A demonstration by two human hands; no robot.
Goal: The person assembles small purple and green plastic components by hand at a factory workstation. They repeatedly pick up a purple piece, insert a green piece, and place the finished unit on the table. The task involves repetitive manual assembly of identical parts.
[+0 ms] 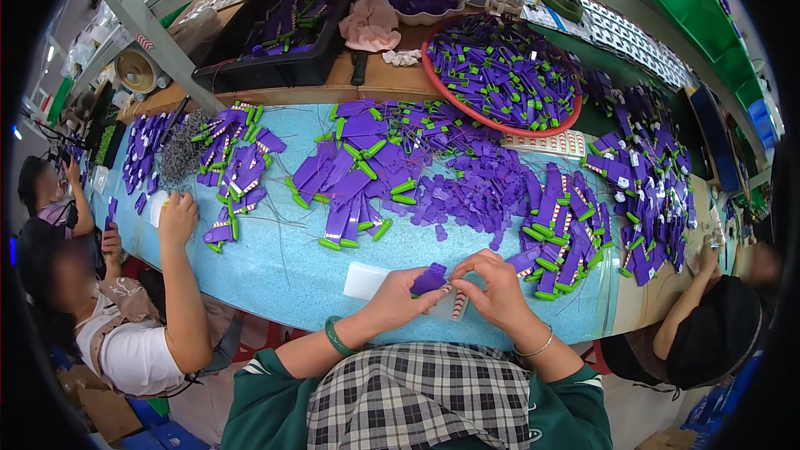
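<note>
Your left hand (398,298) grips a purple piece (430,278), your right hand (493,285) pinched at its right (on what, too small to tell); likely light, stiff, best held by its edges.

Before us runs a speckled light-blue table (292,271), with a grey wire tangle (180,150) toward its left end and heaps of green-ended purple pieces (354,171) across its middle and right. Among these we find a loose spread of small purple pieces (467,197) — flat and overlapping — while a white card (365,281) lies near our edge, close to a bare stretch of blue.
</note>
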